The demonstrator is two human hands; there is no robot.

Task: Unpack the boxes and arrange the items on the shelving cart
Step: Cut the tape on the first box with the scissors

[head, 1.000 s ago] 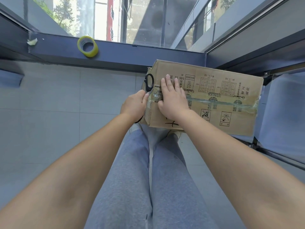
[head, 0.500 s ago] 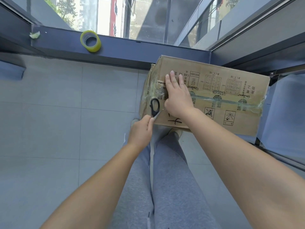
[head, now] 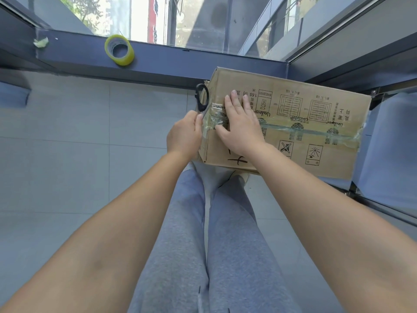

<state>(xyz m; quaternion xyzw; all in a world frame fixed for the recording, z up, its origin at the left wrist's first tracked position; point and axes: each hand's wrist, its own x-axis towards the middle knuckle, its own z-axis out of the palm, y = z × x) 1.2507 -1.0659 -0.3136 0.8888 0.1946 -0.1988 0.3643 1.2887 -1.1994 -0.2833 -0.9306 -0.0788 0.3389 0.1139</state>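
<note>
left hand [head: 184, 134] grasping black-handled scissors [head: 201, 100] at the 9 o'clock end of a taped brown cardboard box [head: 293, 123]; right hand [head: 241, 125] released, pressing flat on its top

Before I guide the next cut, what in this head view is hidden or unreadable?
- Scissors blades: covered by the left hand and the box corner.
- Box contents: flaps taped shut.
- Tape seam near end: under the right hand.
- Small print on the box: too small.
- Shelving cart: cut off by the right edge.
</note>
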